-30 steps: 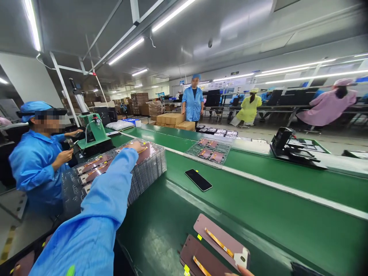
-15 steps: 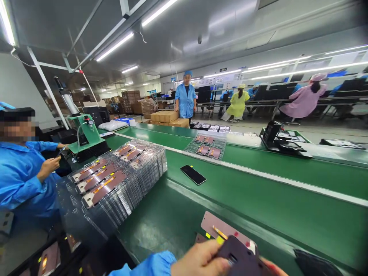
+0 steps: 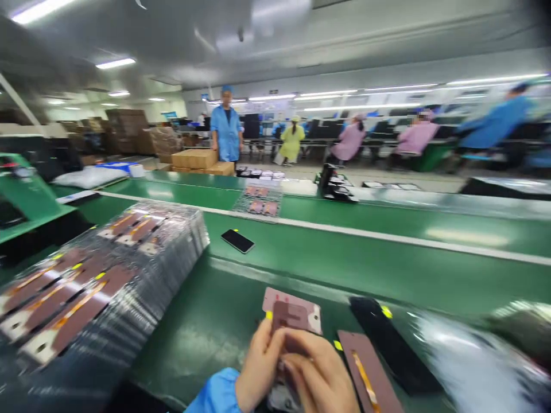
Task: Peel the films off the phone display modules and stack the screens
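Observation:
Both my hands meet at the bottom centre over the green belt (image 3: 327,269). My left hand (image 3: 258,370), in a blue sleeve, is closed round the left edge of a small brown panel (image 3: 287,314) with a yellow tab. My right hand (image 3: 321,378) lies closed over the panel's lower part, and motion blurs its fingers. Just behind it, a pinkish panel (image 3: 301,303) lies flat on the belt. To the right lie a second brown panel with an orange flex strip (image 3: 365,373) and a black screen (image 3: 387,341).
A tall stack of clear trays holding brown panels (image 3: 99,287) fills the left. A black phone screen (image 3: 238,241) lies mid-belt, with a tray of panels (image 3: 258,203) beyond. Blurred clear plastic (image 3: 473,361) sits right. A person in blue (image 3: 227,132) stands by cardboard boxes (image 3: 196,159).
My left arm has come back from the tray stack to the belt's near edge. Both hands now hold a brown panel. The view has swung right and down, and the seated co-worker is out of view.

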`<action>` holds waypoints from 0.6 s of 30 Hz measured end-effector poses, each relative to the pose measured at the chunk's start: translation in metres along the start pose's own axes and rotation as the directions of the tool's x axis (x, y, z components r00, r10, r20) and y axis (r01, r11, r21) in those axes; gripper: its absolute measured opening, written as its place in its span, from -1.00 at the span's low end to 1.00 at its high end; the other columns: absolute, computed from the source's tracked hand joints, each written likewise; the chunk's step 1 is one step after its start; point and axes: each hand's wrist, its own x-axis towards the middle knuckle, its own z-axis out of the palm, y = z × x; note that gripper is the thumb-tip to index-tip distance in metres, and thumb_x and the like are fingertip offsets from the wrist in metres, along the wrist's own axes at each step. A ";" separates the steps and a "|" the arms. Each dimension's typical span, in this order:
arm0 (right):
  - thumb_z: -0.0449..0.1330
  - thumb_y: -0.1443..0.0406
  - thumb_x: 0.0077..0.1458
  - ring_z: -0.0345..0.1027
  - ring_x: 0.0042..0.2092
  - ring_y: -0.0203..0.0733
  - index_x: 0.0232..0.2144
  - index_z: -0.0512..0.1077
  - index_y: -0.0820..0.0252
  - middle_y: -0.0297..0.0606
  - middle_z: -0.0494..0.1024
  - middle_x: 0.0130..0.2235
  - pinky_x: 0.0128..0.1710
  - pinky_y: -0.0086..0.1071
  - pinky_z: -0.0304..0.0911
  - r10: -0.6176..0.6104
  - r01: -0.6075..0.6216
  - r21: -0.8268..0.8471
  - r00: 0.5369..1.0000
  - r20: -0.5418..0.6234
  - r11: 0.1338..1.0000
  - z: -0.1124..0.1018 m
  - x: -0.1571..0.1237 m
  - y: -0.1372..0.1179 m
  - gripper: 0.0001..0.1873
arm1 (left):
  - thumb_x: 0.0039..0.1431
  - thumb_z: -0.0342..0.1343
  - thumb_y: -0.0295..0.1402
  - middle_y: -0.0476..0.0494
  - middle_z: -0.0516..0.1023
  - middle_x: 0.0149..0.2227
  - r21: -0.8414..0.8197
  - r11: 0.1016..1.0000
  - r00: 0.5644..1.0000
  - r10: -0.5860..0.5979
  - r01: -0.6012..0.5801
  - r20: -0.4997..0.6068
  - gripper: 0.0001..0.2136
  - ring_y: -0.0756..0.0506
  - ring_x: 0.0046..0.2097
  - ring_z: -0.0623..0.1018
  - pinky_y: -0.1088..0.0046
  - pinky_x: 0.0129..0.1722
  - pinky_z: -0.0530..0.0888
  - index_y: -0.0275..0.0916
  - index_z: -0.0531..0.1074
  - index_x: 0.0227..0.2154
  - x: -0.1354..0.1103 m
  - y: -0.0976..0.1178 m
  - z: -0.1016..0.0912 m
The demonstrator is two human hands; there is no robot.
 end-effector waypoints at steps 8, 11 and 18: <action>0.13 0.16 0.24 0.39 0.08 -0.04 -0.43 0.38 0.12 -0.10 0.50 0.03 0.05 -0.20 0.32 0.488 -0.487 0.164 0.872 0.039 0.858 -0.001 0.051 0.003 -0.76 | 0.18 0.17 -0.09 -0.22 0.60 -0.02 -0.148 0.979 0.946 -0.087 0.139 0.311 -0.57 -0.22 -0.03 0.57 0.26 0.01 0.47 -0.23 0.46 0.03 0.013 0.024 -0.017; 0.15 0.13 0.20 0.39 0.03 -0.05 -0.45 0.39 0.14 -0.12 0.51 -0.02 0.03 -0.20 0.27 0.537 -0.549 0.134 0.836 0.118 0.825 0.004 0.063 0.015 -0.74 | 0.16 0.18 -0.06 -0.21 0.62 -0.08 -0.114 0.978 0.926 -0.123 0.174 0.358 -0.55 -0.22 -0.09 0.59 0.29 -0.06 0.50 -0.23 0.47 0.02 0.009 0.029 -0.019; 0.12 0.20 0.23 0.40 -0.32 -0.15 -0.39 0.52 0.15 -0.27 0.51 -0.39 -0.31 -0.34 0.27 0.384 -0.410 0.084 0.896 0.221 0.908 0.011 0.075 0.009 -0.76 | 0.08 0.18 0.08 -0.23 0.61 -0.05 -0.121 0.990 0.927 -0.027 0.078 0.374 -0.44 -0.27 0.01 0.55 0.21 0.09 0.42 -0.20 0.50 0.02 0.017 0.014 -0.032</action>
